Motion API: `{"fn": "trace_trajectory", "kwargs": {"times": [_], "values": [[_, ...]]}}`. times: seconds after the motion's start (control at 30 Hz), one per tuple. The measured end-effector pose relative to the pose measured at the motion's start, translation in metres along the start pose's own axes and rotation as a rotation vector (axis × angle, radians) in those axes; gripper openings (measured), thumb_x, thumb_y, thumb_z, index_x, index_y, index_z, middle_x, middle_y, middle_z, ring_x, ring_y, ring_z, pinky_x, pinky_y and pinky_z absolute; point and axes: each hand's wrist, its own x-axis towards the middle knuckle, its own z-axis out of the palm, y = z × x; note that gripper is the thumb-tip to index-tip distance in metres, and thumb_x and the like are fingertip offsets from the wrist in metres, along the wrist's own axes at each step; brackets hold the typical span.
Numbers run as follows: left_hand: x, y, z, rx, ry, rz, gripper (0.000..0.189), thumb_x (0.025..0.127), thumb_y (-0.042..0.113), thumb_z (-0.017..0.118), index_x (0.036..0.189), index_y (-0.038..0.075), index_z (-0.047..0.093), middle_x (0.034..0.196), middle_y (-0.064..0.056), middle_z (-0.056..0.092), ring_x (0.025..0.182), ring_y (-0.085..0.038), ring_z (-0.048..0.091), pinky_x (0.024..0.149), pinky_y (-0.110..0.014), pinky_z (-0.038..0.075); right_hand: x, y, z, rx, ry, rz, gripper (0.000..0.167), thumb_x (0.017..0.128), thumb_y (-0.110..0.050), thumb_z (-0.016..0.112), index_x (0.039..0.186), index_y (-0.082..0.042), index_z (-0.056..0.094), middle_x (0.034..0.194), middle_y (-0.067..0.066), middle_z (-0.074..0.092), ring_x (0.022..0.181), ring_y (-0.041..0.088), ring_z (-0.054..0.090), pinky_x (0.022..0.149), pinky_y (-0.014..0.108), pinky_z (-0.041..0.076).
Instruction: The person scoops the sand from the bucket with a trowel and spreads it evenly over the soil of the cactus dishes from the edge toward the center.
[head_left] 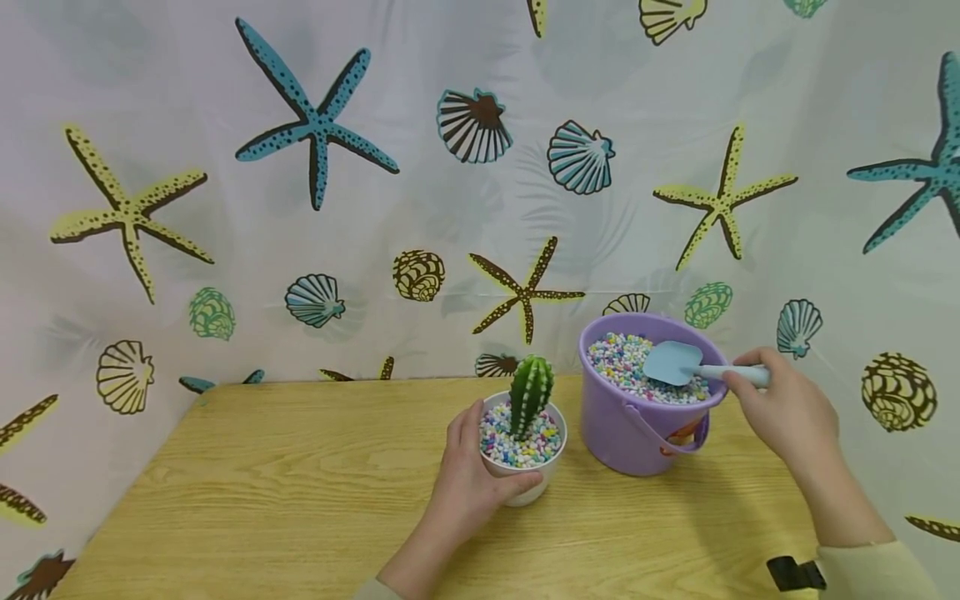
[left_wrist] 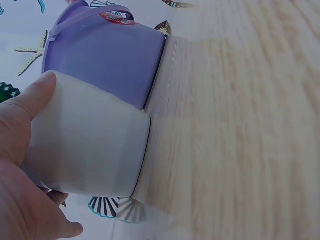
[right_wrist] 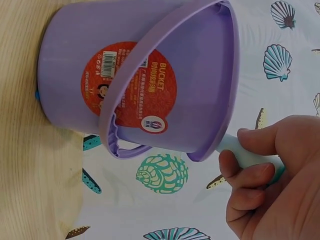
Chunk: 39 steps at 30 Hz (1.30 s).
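Observation:
My left hand (head_left: 468,471) holds a white pot (head_left: 517,492) from its left side, thumb across the front. A green cactus (head_left: 531,392) stands upright in the pot among small multicoloured pebbles (head_left: 498,442). In the left wrist view the pot (left_wrist: 90,140) shows its plain side. My right hand (head_left: 787,408) grips the handle of a light blue toy shovel (head_left: 673,363). The shovel's blade lies over the pebbles inside a purple bucket (head_left: 618,429), its handle crossing the right rim. In the right wrist view the fingers wrap the shovel handle (right_wrist: 245,155).
The bucket stands right behind the pot, its purple bail handle (right_wrist: 132,65) hanging down over a red label (right_wrist: 132,95). Under everything is a wooden table (head_left: 300,483). A white curtain (head_left: 375,208) printed with starfish and shells hangs behind and at the sides.

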Motion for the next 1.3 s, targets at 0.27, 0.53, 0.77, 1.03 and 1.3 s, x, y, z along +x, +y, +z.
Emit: {"fn": "trace_trajectory", "kwargs": {"times": [0.27,0.53,0.77,1.03,1.3], "values": [[-0.001,0.001,-0.002,-0.045,-0.025,-0.023,0.134,0.075,0.038,0.106,0.175,0.008,0.022,0.171,-0.023,0.028,0.155,-0.048,0.039,0.125,-0.062,0.036,0.003,-0.001,-0.004,0.003,-0.060,0.001,0.051,0.115,-0.049,0.055,0.139,-0.005,0.059,0.129,0.029,0.067,0.087,0.036,0.060,0.062,0.040,0.042],[-0.002,0.002,-0.010,-0.052,-0.074,-0.043,0.138,0.077,0.038,0.104,0.178,0.014,0.012,0.178,-0.022,0.020,0.158,-0.050,0.033,0.126,-0.065,0.031,0.002,0.001,-0.002,-0.002,-0.020,-0.010,0.067,0.114,-0.047,0.056,0.160,0.000,0.046,0.133,0.035,0.065,0.101,0.045,0.068,0.064,0.043,0.049],[-0.005,0.004,-0.024,0.040,-0.095,0.011,0.138,0.077,0.042,0.103,0.178,0.015,0.014,0.179,-0.022,0.019,0.158,-0.051,0.033,0.123,-0.069,0.032,-0.003,0.001,0.003,-0.035,0.110,-0.068,0.075,0.112,-0.041,0.063,0.171,-0.003,0.034,0.157,0.036,0.047,0.133,0.062,0.048,0.090,0.080,0.048],[-0.012,0.005,-0.036,0.222,-0.077,0.105,0.131,0.081,0.046,0.101,0.175,0.005,0.020,0.177,-0.023,0.027,0.159,-0.049,0.033,0.127,-0.073,0.021,-0.020,-0.014,0.009,-0.080,0.235,-0.206,0.081,0.109,-0.031,0.072,0.172,-0.003,0.030,0.176,0.031,0.025,0.162,0.057,0.015,0.125,0.079,0.016],[-0.017,0.004,-0.047,0.466,-0.057,0.184,0.125,0.087,0.056,0.092,0.176,0.006,0.021,0.179,-0.020,0.028,0.163,-0.040,0.030,0.128,-0.073,0.014,-0.041,-0.036,0.015,-0.208,0.301,-0.352,0.087,0.103,-0.030,0.079,0.170,0.000,0.033,0.173,0.032,0.032,0.166,0.049,0.014,0.133,0.065,0.002]]}}
